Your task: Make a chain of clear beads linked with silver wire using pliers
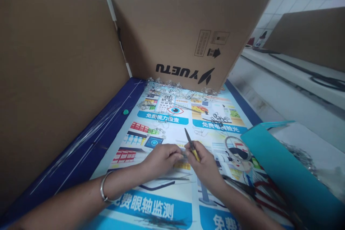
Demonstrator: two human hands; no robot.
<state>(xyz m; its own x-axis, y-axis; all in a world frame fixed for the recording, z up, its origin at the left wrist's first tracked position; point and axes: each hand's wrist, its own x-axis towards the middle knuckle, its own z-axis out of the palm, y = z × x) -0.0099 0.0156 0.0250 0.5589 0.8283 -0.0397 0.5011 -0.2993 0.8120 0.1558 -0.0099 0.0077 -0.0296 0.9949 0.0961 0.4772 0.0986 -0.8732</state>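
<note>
My left hand (pixel 164 159), with a silver bangle on the wrist, is closed in a pinch over the middle of the printed sheet (pixel 183 194). Whatever is between its fingertips is too small to make out. Close by, my right hand (pixel 202 161) is closed around a slim tool (pixel 190 140) with a dark pointed tip and a yellow handle; its exact kind is unclear. The tip points up and away. The fingertips of both hands nearly meet. Below them lie thin dark wires (pixel 161 221). A metal ring (pixel 238 148) rests right of my right hand.
Cardboard panels (pixel 172 25) stand at the back and left. Clear small pieces (pixel 172 85) line the back panel's foot. Small black loops (pixel 219 118) lie nearer. On the right are a teal folded box (pixel 291 165) beside wiry pieces and red-handled scissors (pixel 269 192). A green disc (pixel 125 111) sits left.
</note>
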